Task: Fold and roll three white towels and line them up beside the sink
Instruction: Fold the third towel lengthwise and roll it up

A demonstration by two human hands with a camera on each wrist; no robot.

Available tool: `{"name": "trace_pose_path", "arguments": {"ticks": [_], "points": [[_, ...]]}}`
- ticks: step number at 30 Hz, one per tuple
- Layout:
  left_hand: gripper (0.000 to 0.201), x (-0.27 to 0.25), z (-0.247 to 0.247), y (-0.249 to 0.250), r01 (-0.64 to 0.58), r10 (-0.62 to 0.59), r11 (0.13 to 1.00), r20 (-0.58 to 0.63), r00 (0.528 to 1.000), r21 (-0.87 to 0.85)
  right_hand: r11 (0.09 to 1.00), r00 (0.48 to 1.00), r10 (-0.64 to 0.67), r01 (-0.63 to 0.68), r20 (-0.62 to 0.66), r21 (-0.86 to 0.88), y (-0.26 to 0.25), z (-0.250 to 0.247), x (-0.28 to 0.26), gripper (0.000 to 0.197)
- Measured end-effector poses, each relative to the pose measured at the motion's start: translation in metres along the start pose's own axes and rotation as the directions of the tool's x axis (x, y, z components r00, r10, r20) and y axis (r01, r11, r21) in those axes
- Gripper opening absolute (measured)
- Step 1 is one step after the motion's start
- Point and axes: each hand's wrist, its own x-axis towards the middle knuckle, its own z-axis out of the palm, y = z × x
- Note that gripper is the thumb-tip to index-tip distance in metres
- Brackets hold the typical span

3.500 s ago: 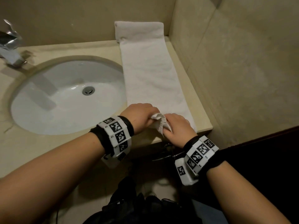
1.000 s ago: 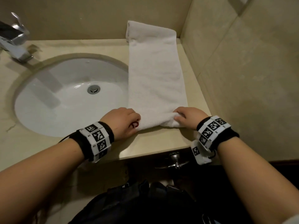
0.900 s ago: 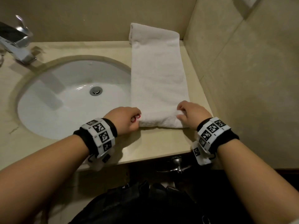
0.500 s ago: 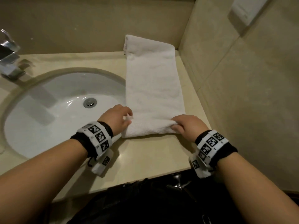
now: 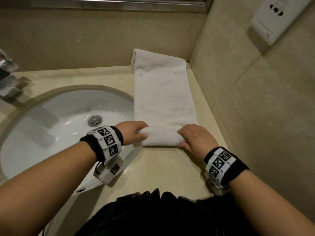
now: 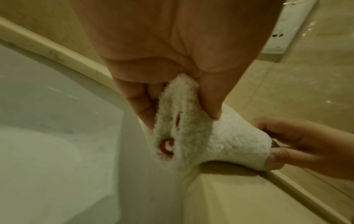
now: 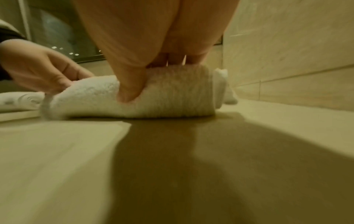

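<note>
One white towel (image 5: 162, 92) lies folded into a long strip on the counter right of the sink (image 5: 51, 126), its far end turned up against the back wall. The near end is wound into a thick roll (image 5: 162, 137). My left hand (image 5: 136, 132) grips the roll's left end (image 6: 182, 121), thumb and fingers pinching the spiral. My right hand (image 5: 190, 137) holds the right end (image 7: 168, 94), thumb in front and fingers curled over the top. No other towels are in view.
The beige counter (image 5: 167, 167) ends at a tiled side wall (image 5: 255, 99) just right of the towel, with a white socket plate (image 5: 279, 19) above. A chrome tap (image 5: 6, 79) stands at far left. The roll's left end overhangs the basin rim.
The roll has grown thicker and travelled away from me along the strip. Both hands went with it, and the camera view has tilted up toward the wall.
</note>
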Motion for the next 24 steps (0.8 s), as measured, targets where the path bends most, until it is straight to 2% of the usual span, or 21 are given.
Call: {"name": "trace_pose_path", "arguments": {"ticks": [2,3,4,6,8,11,14,16,20,24], "points": [[0.04,0.006,-0.003,-0.001,-0.002,0.002,1.0,-0.005,1.0,-0.009,0.995,0.997,0.075,-0.075,0.013,0.065,0.002,-0.003,0.01,0.037],[0.043,0.007,-0.003,0.0,-0.037,0.039,0.998,-0.041,0.998,0.059,0.991,0.994,0.102,-0.105,0.04,0.079,0.003,-0.006,0.016,0.035],[0.05,0.007,-0.002,0.0,-0.077,0.096,0.981,-0.095,0.991,0.18,0.99,0.99,0.113,-0.12,0.079,0.081,0.004,-0.01,0.023,0.033],[0.066,0.006,0.005,0.003,-0.131,0.229,0.88,-0.165,0.959,0.456,0.99,0.978,0.116,-0.129,0.175,0.061,0.007,-0.017,0.035,0.029],[0.066,0.007,0.013,0.008,-0.157,0.306,0.809,-0.177,0.935,0.566,0.987,0.95,0.133,-0.152,0.284,0.048,0.009,-0.024,0.045,0.03],[0.045,0.014,0.013,0.011,-0.176,0.336,0.822,-0.213,0.918,0.541,0.971,0.891,0.177,-0.226,0.418,0.071,0.011,-0.03,0.057,0.037],[0.039,0.015,0.008,0.014,-0.165,0.306,0.815,-0.172,0.936,0.555,0.954,0.867,0.196,-0.277,0.459,0.116,0.009,-0.03,0.058,0.039],[0.038,0.009,0.013,0.018,-0.185,0.324,0.814,-0.166,0.931,0.55,0.941,0.854,0.203,-0.306,0.479,0.146,0.006,-0.026,0.051,0.04],[0.052,-0.01,0.036,0.021,-0.244,0.408,0.774,-0.166,0.898,0.584,0.918,0.844,0.192,-0.335,0.501,0.212,0.002,-0.016,0.032,0.038],[0.07,-0.016,0.054,0.03,-0.187,0.294,0.755,-0.07,0.953,0.629,0.907,0.841,0.196,-0.35,0.504,0.233,-0.003,-0.011,0.011,0.036]]}}
